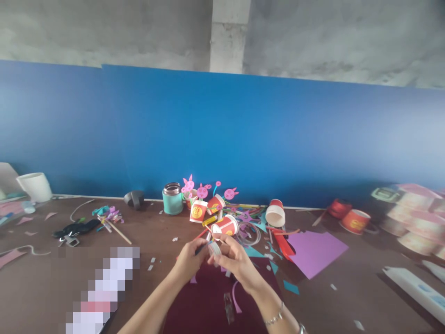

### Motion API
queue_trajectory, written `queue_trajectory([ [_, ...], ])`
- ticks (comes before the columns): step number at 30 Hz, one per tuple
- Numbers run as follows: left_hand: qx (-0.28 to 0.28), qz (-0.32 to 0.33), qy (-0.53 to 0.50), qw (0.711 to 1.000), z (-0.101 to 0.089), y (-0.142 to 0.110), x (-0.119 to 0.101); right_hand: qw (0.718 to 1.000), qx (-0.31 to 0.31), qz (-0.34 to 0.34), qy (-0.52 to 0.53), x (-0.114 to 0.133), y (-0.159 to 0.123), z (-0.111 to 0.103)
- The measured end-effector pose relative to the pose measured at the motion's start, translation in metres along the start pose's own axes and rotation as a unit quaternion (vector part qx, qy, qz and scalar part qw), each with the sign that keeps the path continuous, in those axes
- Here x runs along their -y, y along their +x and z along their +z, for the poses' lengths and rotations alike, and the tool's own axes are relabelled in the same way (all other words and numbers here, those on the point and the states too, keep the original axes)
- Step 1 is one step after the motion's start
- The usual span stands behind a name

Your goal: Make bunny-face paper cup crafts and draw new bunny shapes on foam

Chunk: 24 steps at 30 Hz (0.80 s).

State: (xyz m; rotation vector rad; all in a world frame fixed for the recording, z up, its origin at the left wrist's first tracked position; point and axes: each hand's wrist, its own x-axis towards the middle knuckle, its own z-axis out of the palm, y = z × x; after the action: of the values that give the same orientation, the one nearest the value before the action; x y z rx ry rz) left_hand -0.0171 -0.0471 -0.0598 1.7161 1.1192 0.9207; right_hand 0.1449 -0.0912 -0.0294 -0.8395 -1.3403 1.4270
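Observation:
Both hands meet over the dark maroon sheet (194,301) at the middle of the table. Between them is a small whitish roll of tape (214,249). My left hand (189,259) pinches its left side, with something dark blue beside the fingers that is too small to tell. The fingers of my right hand (238,262) close on the roll from the right. Just beyond them a red and white paper cup (225,226) lies on its side. A curved pink paper strip (236,297) and a clear tape cutter-like piece (228,307) lie below.
Behind stand paper cups with pink animal cutouts (203,191) and a turquoise jar (172,199). Purple paper (318,253) and red scissors-like handles (285,246) lie right. Cup stacks (413,215) stand far right; a black strap (78,228) lies left. A blue partition (222,134) closes the back.

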Motion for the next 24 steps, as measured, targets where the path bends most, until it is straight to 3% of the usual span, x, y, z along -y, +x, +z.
queue_trajectory([
  [8,0.008,0.017,0.118,0.993,0.0,-0.007,-0.014,0.993,-0.035,-0.007,0.115,0.003,-0.001,-0.002],
  [14,-0.009,-0.002,0.224,0.974,0.005,-0.014,-0.022,0.996,-0.017,0.002,0.092,0.007,-0.003,0.003],
  [18,0.001,0.025,0.121,0.992,0.004,-0.007,-0.013,0.999,-0.009,-0.004,0.03,0.008,-0.004,0.005],
  [24,-0.001,-0.013,-0.025,1.0,-0.003,0.0,-0.008,0.997,-0.014,-0.012,-0.07,0.001,-0.002,0.002],
])
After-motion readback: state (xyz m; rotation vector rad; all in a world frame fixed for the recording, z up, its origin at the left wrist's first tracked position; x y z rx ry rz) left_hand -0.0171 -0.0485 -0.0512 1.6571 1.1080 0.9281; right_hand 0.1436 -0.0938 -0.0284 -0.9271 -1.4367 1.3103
